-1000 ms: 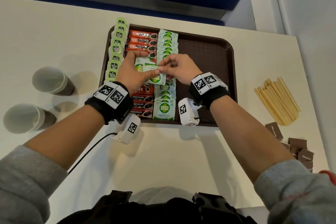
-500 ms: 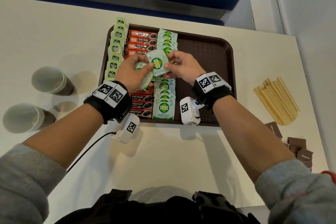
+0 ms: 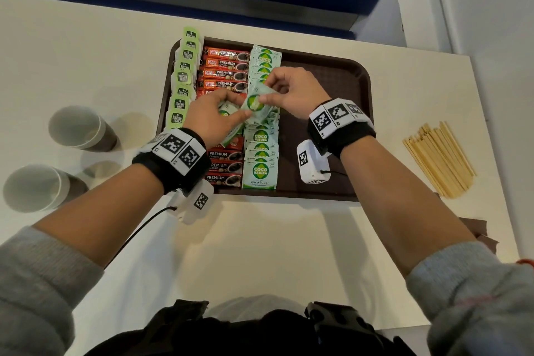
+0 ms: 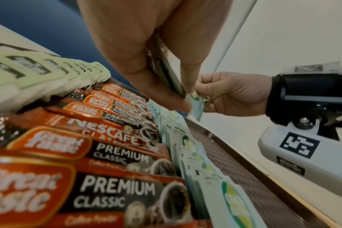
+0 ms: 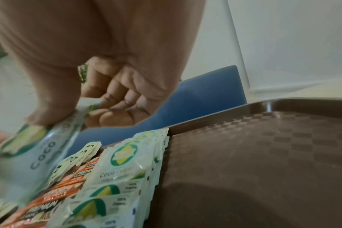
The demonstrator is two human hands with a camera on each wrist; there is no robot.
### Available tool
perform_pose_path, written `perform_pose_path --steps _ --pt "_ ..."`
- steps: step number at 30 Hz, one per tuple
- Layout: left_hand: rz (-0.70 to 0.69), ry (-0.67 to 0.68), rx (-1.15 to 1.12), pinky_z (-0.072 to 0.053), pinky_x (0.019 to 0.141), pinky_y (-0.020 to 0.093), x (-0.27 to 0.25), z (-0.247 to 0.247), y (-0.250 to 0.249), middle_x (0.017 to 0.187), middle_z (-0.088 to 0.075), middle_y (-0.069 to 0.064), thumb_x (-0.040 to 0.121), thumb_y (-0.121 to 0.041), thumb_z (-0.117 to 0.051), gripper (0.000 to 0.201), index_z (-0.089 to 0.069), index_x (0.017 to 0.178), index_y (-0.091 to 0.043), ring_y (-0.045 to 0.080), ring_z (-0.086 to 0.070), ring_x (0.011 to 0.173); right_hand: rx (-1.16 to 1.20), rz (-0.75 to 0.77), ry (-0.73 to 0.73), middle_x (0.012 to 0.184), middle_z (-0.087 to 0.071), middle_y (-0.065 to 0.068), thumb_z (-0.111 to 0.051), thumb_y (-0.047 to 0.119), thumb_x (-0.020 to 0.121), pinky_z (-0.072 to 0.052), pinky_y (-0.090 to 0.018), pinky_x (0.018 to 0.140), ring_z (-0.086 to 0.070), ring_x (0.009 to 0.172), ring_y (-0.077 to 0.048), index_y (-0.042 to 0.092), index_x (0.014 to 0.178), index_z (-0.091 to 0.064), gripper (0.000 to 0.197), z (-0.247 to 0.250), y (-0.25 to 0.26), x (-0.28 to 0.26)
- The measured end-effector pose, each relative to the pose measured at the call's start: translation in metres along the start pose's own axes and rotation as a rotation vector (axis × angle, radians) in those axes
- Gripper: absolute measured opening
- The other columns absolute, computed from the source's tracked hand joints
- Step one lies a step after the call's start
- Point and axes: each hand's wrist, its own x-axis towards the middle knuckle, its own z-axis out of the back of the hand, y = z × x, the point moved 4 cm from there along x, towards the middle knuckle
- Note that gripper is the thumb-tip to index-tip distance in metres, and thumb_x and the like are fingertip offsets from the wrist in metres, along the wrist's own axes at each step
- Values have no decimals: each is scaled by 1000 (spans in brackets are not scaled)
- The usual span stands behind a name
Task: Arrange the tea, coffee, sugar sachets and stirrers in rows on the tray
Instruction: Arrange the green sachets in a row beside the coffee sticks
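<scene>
A brown tray (image 3: 323, 78) holds a row of green tea bags (image 3: 182, 78), a row of red coffee sachets (image 3: 225, 66) and a row of pale green Coco Sugar sachets (image 3: 260, 153). My right hand (image 3: 289, 89) pinches one sugar sachet (image 3: 257, 104) above the middle of the sugar row. My left hand (image 3: 213, 115) grips a small stack of sugar sachets (image 3: 225, 113) beside it, over the coffee row. The left wrist view shows that stack (image 4: 170, 77) edge-on between thumb and fingers. Wooden stirrers (image 3: 439, 159) lie on the table right of the tray.
Two paper cups (image 3: 78, 127) (image 3: 37, 185) stand on the table left of the tray. Brown sachets (image 3: 479, 231) lie at the table's right edge near my right sleeve. The tray's right half (image 5: 263, 154) is bare. A blue panel runs behind the table.
My right hand has drawn one sugar sachet off the stack in my left hand and carried it over the sugar row. The left hand has shifted slightly left.
</scene>
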Motion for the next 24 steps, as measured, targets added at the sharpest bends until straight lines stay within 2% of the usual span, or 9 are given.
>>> perform_pose_path --steps 2,6,9,10,12,16,18,21,24 --pt "12 -8 -17 -41 87 23 1 2 3 104 -63 -8 83 -32 -70 18 -64 97 -22 10 -57 101 118 -15 -83 91 -68 0 -71 19 82 -55 -25 71 -63 79 -10 21 87 -55 17 4 -6 -1" --pt "42 -29 -24 -42 91 24 2 5 9 111 -64 -3 85 -26 -69 13 -64 97 -24 12 -57 104 243 -64 -139 103 -70 -7 -61 10 89 -55 -22 63 -69 88 -15 22 105 -49 23 4 -20 -4" --pt "73 -43 -65 -49 95 36 4 6 11 106 -64 -2 84 -27 -70 14 -65 97 -25 18 -61 102 259 -117 -187 103 -70 -7 -63 11 88 -57 -36 79 -68 93 -19 22 99 -49 21 -1 -33 -4" --pt "80 -44 -76 -50 95 39 4 7 11 106 -65 -1 83 -27 -71 15 -65 97 -25 20 -62 104 259 -134 -205 103 -71 -6 -64 11 87 -56 -38 84 -67 94 -19 21 96 -49 20 -3 -37 -4" --pt "86 -42 -90 -49 95 42 4 7 12 105 -64 -3 83 -27 -71 16 -66 98 -25 21 -62 106 262 -149 -230 101 -71 -4 -65 11 87 -55 -35 84 -67 93 -17 23 90 -49 19 -5 -40 -5" --pt "80 -48 -99 -48 98 40 3 8 12 107 -64 -2 84 -26 -71 14 -64 97 -26 20 -61 108 228 -161 -232 98 -70 -7 -69 10 83 -56 -30 74 -62 80 -17 22 87 -52 22 -8 -40 -4" --pt "79 -50 -97 -47 99 38 3 8 12 112 -65 0 84 -25 -70 15 -64 97 -25 20 -60 110 226 -161 -217 97 -69 -11 -70 9 82 -57 -32 73 -62 80 -18 19 90 -54 20 -10 -39 -2" --pt "90 -44 -110 -49 96 42 2 9 13 107 -66 0 83 -25 -71 14 -63 95 -27 22 -62 106 222 -164 -204 97 -68 -18 -71 8 81 -58 -35 74 -63 81 -23 18 90 -56 20 -13 -38 0" --pt "96 -36 -109 -50 96 42 2 9 14 101 -64 -3 83 -24 -71 14 -63 94 -27 22 -63 105 176 -171 -189 91 -65 -16 -72 11 80 -57 -38 77 -61 79 -25 21 91 -58 21 -16 -41 1"
